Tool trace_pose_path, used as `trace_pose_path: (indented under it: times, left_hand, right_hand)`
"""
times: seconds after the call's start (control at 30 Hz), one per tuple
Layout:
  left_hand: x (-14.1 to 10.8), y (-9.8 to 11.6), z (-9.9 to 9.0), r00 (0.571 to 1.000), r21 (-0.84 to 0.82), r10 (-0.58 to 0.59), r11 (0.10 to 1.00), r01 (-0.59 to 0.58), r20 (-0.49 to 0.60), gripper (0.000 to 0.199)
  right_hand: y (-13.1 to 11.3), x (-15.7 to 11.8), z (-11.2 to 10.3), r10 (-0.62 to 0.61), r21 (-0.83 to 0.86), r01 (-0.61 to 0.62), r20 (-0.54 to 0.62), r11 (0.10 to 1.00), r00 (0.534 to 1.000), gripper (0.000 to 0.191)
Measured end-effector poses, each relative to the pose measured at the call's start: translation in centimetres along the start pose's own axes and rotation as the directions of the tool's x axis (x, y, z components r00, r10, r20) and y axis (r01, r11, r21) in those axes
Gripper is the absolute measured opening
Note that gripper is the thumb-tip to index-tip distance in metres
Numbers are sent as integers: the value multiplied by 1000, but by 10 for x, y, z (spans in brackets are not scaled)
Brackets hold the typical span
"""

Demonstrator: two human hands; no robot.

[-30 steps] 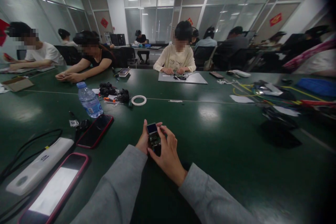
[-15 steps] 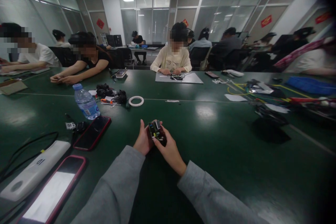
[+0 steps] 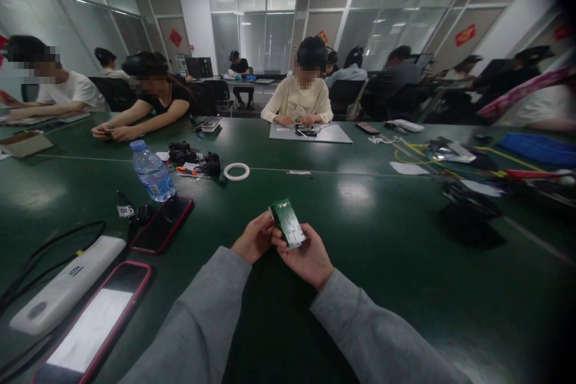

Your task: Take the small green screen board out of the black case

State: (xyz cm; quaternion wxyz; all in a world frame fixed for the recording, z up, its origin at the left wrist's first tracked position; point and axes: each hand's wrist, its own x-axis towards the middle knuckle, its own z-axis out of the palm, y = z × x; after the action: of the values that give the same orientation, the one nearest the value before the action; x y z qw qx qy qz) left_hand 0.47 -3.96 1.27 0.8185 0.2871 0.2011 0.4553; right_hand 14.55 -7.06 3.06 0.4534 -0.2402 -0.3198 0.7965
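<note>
A small green circuit board (image 3: pixel 288 223) is held above the table, its flat solder side turned up toward me. My right hand (image 3: pixel 310 258) is closed on its lower right part, with fingers under it and the thumb at the edge. My left hand (image 3: pixel 255 237) grips the board's left edge with its fingertips. The parts on the board's other face are hidden from view. Below both hands lies the dark green tabletop (image 3: pixel 382 288).
To the left lie a phone in a red case (image 3: pixel 164 225), a second phone (image 3: pixel 96 327), a white power bank (image 3: pixel 67 285) and a water bottle (image 3: pixel 153 173). Farther off are a white tape roll (image 3: pixel 236 172) and black cables (image 3: pixel 195 159). A person (image 3: pixel 302 93) sits opposite.
The circuit board has been turned over: its component side faced me before, now its flat green side does. Both hands have shifted slightly to the right with it.
</note>
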Motion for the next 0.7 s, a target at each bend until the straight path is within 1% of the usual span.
trace_pose_path:
  times: [0.03,0.1,0.2,0.23,0.3,0.37,0.4,0.47,0.5,0.57,0.63,0.7]
  left_hand:
    - [-1,0,0,1000,28,14,1000,-14,1,33]
    - [-3,0,1,998,74,49,996,-47,-25,33]
    - [-5,1,1,992,152,57,988,-40,-110,34]
    - [-5,2,1,987,175,61,984,-35,-148,35]
    - [-5,2,1,973,196,84,980,-42,-214,38]
    - [-3,2,2,960,197,140,976,-93,-242,42]
    - [-2,1,2,954,201,174,972,-125,-246,43]
    - [1,0,3,938,218,233,959,-179,-256,46]
    - [2,0,3,929,231,257,953,-198,-265,46]
    - [4,-1,3,904,269,314,933,-238,-290,46]
    - [6,-3,1,872,321,379,905,-279,-311,45]
    - [8,-4,-1,852,371,424,878,-303,-307,45]
  right_hand:
    - [1,-1,1,5,16,-5,3,1000,1000,44]
    - [3,-2,1,53,69,-54,26,996,998,43]
    - [6,0,-5,144,77,-148,55,986,988,41]
    - [7,2,-8,163,60,-165,35,984,986,39]
    - [9,6,-14,168,29,-167,-53,985,984,33]
    - [9,9,-17,133,8,-133,-139,991,981,29]
    - [10,10,-16,105,-13,-108,-157,994,982,29]
    - [10,9,-14,28,-95,-43,-154,995,988,35]
    - [11,8,-12,-20,-163,-4,-148,987,989,39]
    - [13,6,-8,-139,-344,82,-145,936,980,44]
    - [15,6,-7,-247,-511,142,-143,848,959,49]
    - [17,6,-7,-293,-588,165,-129,792,947,52]
